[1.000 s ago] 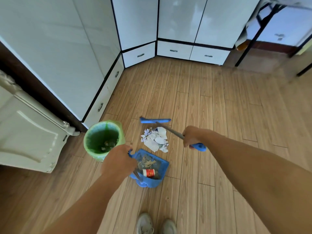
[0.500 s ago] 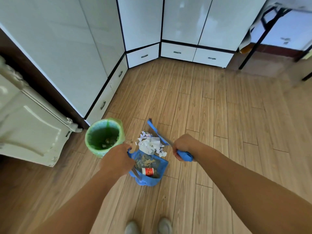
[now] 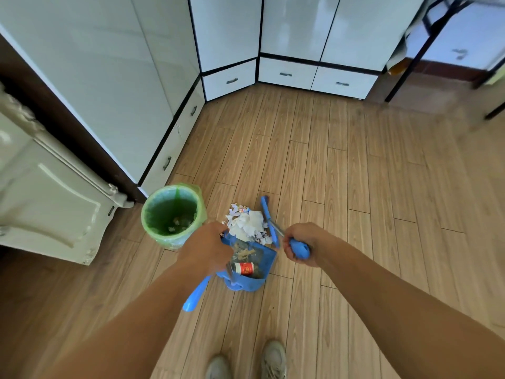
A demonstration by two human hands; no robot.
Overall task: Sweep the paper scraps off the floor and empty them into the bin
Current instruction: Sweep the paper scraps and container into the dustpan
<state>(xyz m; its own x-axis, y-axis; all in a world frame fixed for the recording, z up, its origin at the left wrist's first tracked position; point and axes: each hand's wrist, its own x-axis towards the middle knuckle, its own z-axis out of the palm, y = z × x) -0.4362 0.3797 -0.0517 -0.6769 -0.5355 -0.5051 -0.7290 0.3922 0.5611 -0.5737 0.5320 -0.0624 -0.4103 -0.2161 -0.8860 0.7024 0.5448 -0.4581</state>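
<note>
Paper scraps (image 3: pixel 247 224): heaped at blue dustpan (image 3: pixel 252 269) mouth, frame centre. Left hand (image 3: pixel 206 248) grips dustpan handle; right hand (image 3: pixel 299 244) clenches broom (image 3: pixel 269 220) handle. Green-lined bin (image 3: pixel 172 214): just left.

Bright, even daylight; soft glare streaks the glossy cabinet doors (image 3: pixel 295 26) at twelve o'clock. Wide-angle bending curves the edges; three o'clock blurs.

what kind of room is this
Probably a room in a home, maybe a bedroom: tall glossy white wardrobes with drawers wrap the corner, wood-plank floor, and a small green-lined bin.
</note>
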